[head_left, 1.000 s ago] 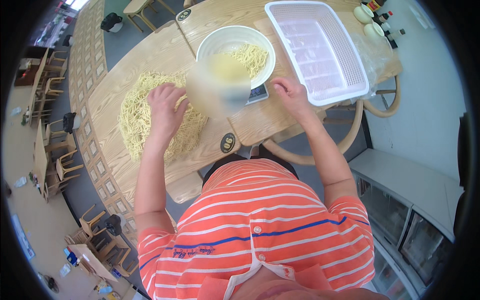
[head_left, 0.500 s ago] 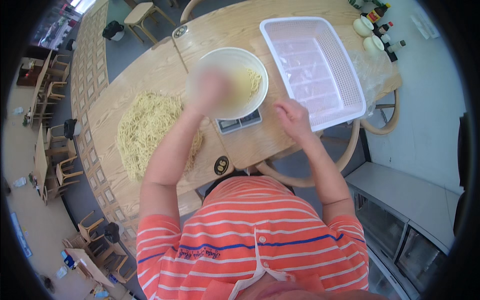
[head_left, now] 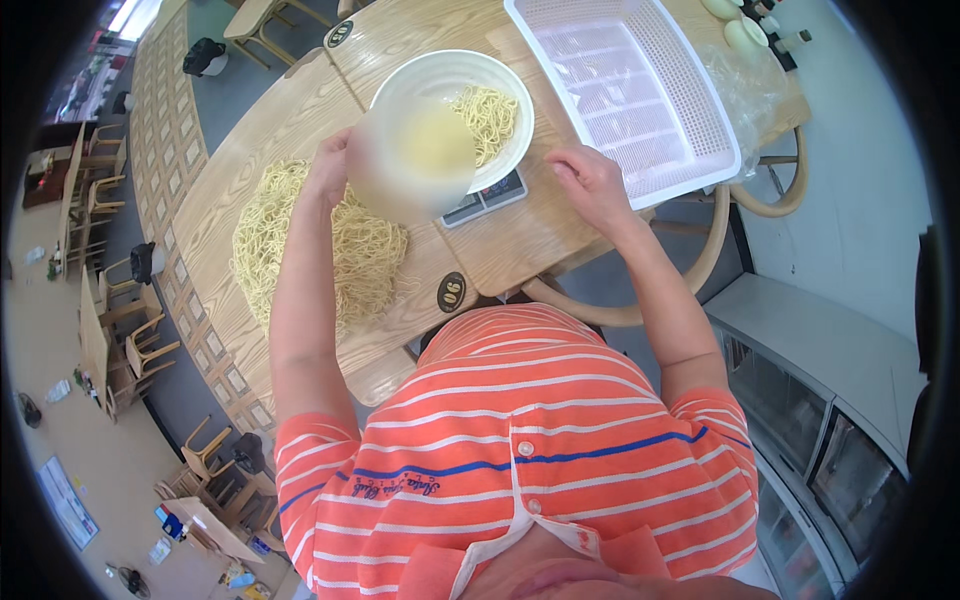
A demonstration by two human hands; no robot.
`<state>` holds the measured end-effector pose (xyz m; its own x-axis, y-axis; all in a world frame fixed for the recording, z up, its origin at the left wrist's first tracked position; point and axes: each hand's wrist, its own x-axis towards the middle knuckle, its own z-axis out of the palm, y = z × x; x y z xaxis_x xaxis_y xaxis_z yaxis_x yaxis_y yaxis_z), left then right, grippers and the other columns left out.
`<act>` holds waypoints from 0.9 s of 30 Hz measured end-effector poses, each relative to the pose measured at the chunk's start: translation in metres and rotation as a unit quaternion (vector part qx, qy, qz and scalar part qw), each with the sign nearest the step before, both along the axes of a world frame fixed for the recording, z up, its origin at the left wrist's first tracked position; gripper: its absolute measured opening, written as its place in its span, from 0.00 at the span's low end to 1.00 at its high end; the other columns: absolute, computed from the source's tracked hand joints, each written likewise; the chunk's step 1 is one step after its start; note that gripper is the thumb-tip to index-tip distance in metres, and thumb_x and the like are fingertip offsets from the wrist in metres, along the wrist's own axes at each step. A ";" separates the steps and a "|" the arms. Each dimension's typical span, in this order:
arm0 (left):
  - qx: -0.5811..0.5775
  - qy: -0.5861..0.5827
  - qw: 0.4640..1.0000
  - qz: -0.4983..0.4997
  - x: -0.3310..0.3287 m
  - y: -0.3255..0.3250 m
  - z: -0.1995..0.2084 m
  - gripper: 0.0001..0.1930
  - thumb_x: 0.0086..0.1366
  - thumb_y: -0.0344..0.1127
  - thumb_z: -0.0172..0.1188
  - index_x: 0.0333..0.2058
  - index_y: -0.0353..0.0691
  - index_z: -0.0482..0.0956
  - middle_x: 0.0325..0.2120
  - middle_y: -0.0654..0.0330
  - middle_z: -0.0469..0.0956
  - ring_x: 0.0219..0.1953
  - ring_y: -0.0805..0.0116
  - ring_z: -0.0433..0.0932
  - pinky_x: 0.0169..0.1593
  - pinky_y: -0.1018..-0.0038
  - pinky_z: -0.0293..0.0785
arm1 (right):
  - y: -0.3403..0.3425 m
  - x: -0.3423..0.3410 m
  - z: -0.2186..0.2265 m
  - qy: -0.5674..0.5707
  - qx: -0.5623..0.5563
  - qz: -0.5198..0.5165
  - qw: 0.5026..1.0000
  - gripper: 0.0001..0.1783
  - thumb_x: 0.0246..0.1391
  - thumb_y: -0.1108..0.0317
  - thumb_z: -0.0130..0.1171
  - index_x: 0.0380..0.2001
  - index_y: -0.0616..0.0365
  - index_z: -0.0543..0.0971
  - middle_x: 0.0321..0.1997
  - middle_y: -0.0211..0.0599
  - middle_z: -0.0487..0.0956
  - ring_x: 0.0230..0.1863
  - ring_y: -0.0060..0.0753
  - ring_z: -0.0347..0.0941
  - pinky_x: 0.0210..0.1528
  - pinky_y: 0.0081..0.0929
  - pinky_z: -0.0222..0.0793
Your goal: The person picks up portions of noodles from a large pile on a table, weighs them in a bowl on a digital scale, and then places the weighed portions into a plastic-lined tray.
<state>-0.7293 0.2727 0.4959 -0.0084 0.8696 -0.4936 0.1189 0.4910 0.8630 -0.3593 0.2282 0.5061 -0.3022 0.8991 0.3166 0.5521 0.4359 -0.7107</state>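
Note:
A white bowl [head_left: 395, 82] stands on a small digital scale [head_left: 500, 197], with yellow noodles [head_left: 485, 122] lying in its right side. My left hand [head_left: 328, 172] is just left of the bowl, above the far edge of a large noodle pile [head_left: 365, 255] on the table. A blurred patch hides its fingers and part of the bowl, so I cannot tell whether it holds anything. My right hand [head_left: 592, 187] hovers between the bowl and a white plastic basket [head_left: 690, 190], its fingers curled in and nothing visible in them.
Clear plastic wrap [head_left: 745, 85] lies beyond the basket's right side, near several jars and bottles [head_left: 745, 35]. A round-backed wooden chair [head_left: 690, 285] sits against the near table edge. A glass-fronted metal cabinet [head_left: 810, 345] stands at right. Other tables and chairs fill the left.
My left hand has moved left, out of the bowl toward the noodle pile. More noodles show in the bowl. My right hand stays closed beside the basket. The view has shifted slightly.

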 end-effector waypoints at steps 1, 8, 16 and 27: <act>0.014 -0.002 1.000 0.008 0.001 -0.001 -0.001 0.13 0.59 0.31 0.57 0.44 0.40 0.76 0.32 0.68 0.78 0.34 0.76 0.76 0.43 0.78 0.69 | -0.003 0.002 -0.001 -0.001 -0.004 -0.002 1.000 0.06 0.49 0.73 0.56 0.33 0.57 0.78 0.30 0.40 0.78 0.32 0.43 0.75 0.33 0.33 0.70; 0.132 0.289 0.947 -0.043 0.012 0.008 0.014 0.07 0.58 0.31 0.59 0.34 0.36 0.79 0.25 0.62 0.79 0.32 0.72 0.78 0.36 0.76 0.71 | -0.010 0.006 -0.010 0.004 0.008 -0.001 1.000 0.07 0.48 0.74 0.56 0.33 0.57 0.77 0.30 0.39 0.78 0.33 0.44 0.75 0.33 0.34 0.71; 0.354 0.478 0.763 -0.254 0.112 0.011 0.006 0.06 0.56 0.34 0.61 0.33 0.41 0.82 0.30 0.56 0.79 0.33 0.63 0.78 0.39 0.72 0.72 | -0.020 0.015 -0.019 -0.003 -0.002 -0.007 1.000 0.07 0.47 0.74 0.55 0.32 0.57 0.78 0.31 0.39 0.78 0.32 0.44 0.75 0.33 0.35 0.71; 0.251 0.023 0.962 -0.105 0.078 0.030 0.197 0.10 0.64 0.37 0.55 0.37 0.38 0.78 0.34 0.58 0.81 0.35 0.70 0.79 0.41 0.76 0.74 | 0.007 0.031 0.015 0.016 0.014 -0.014 1.000 0.07 0.48 0.72 0.56 0.33 0.58 0.79 0.30 0.40 0.79 0.31 0.41 0.76 0.33 0.32 0.71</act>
